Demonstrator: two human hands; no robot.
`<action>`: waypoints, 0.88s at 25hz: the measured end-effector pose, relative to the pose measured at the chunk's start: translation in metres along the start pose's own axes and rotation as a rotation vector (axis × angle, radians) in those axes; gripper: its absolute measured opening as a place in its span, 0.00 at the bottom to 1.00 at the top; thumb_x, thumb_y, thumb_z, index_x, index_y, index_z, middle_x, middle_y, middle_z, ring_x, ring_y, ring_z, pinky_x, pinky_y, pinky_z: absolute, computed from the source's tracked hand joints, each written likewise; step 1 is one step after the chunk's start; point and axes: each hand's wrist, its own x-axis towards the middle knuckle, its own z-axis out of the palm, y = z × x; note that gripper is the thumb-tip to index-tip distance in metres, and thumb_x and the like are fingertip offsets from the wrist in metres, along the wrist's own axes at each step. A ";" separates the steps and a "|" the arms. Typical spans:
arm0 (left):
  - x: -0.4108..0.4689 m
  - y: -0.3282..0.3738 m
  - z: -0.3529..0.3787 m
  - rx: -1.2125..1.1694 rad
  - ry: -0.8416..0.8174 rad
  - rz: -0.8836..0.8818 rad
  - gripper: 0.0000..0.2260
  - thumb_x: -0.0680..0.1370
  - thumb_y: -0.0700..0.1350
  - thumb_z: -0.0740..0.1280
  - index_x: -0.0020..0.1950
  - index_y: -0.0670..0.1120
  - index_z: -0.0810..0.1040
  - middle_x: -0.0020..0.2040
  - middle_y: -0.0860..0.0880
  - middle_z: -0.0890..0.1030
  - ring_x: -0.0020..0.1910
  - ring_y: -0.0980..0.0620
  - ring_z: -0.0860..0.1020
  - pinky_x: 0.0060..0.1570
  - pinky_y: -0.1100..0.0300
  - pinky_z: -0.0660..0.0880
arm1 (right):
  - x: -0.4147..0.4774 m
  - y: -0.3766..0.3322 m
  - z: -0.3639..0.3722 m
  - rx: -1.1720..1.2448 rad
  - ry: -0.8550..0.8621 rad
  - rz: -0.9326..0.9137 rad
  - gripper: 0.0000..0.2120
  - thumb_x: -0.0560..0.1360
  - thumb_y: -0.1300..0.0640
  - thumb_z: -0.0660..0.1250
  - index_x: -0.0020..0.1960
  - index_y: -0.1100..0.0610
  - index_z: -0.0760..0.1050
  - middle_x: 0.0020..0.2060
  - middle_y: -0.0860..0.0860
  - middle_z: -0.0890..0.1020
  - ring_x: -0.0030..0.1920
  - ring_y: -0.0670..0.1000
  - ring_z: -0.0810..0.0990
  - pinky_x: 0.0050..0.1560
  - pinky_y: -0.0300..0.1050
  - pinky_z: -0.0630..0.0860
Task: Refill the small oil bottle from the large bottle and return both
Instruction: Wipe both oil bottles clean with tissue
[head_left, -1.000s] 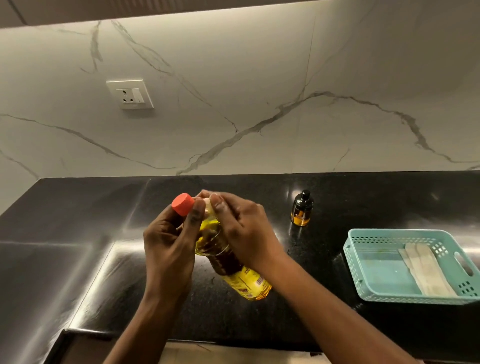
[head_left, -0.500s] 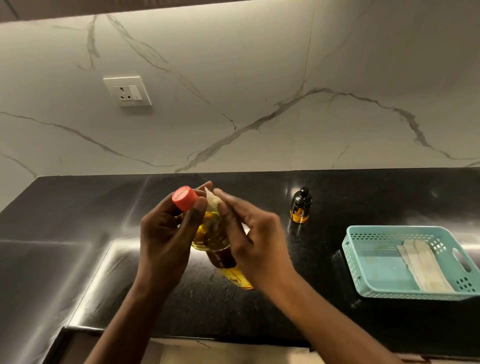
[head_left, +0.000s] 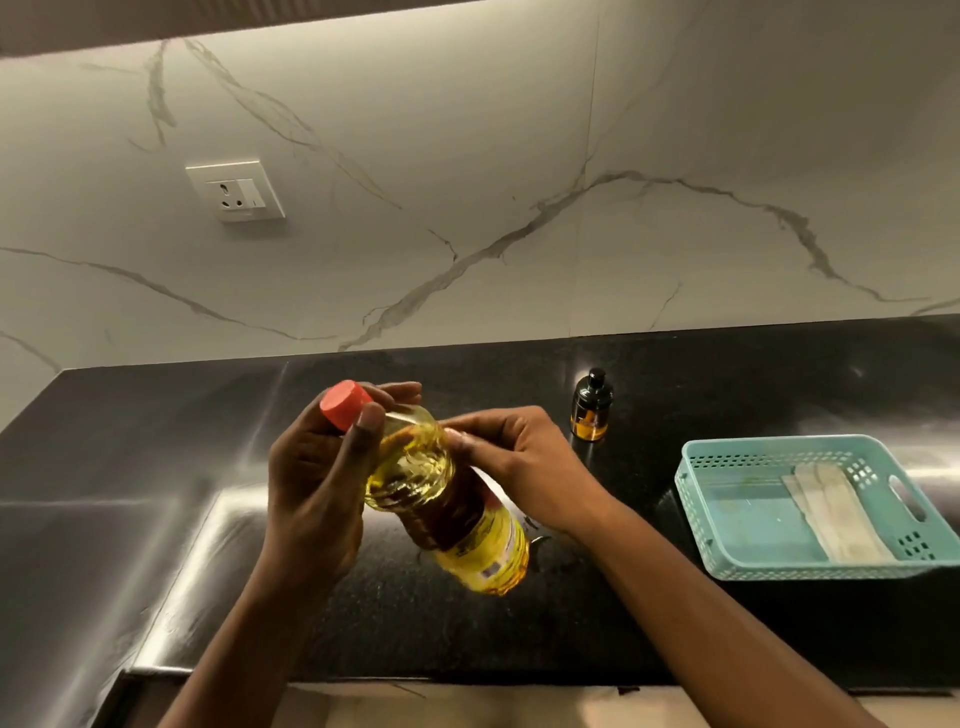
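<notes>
1. Centrally, the large bottle (head_left: 483, 545) of yellow oil hangs tilted above the desk (head_left: 156, 441), its red cap (head_left: 345, 404) on and pointing up-left.
2. The left hand (head_left: 317, 483) grips the neck, with the thumb across the front just under the cap and the fingers curled round behind.
3. The right hand (head_left: 524, 462) has its fingers bunched against the bottle's shoulder; whether they pinch anything cannot be told.
4. The small bottle (head_left: 592, 405) stands upright near the desk's back edge, right of the hands and apart from them, dark-capped, with amber oil low inside.
5. A teal basket (head_left: 691, 499) sits by the desk's right edge, with pale strips (head_left: 831, 514) lying in it.
</notes>
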 end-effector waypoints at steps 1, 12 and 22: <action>0.001 0.001 -0.001 -0.004 0.018 0.006 0.10 0.85 0.41 0.61 0.60 0.41 0.80 0.59 0.39 0.86 0.61 0.39 0.85 0.58 0.45 0.84 | -0.003 -0.001 0.004 0.036 0.042 -0.036 0.11 0.83 0.61 0.68 0.63 0.54 0.85 0.55 0.47 0.89 0.59 0.44 0.86 0.60 0.39 0.82; 0.012 0.025 -0.013 -0.101 0.140 0.093 0.18 0.78 0.60 0.75 0.57 0.47 0.83 0.54 0.48 0.88 0.59 0.46 0.86 0.56 0.53 0.84 | -0.042 0.082 0.025 0.761 0.159 0.518 0.18 0.88 0.57 0.58 0.67 0.66 0.80 0.61 0.65 0.85 0.67 0.63 0.82 0.69 0.57 0.79; 0.009 0.010 -0.011 -0.010 0.114 0.116 0.08 0.86 0.44 0.65 0.58 0.47 0.84 0.53 0.48 0.88 0.56 0.47 0.86 0.54 0.51 0.85 | -0.041 0.078 0.033 1.119 0.373 0.450 0.17 0.86 0.64 0.58 0.71 0.65 0.77 0.65 0.65 0.83 0.71 0.63 0.78 0.75 0.57 0.75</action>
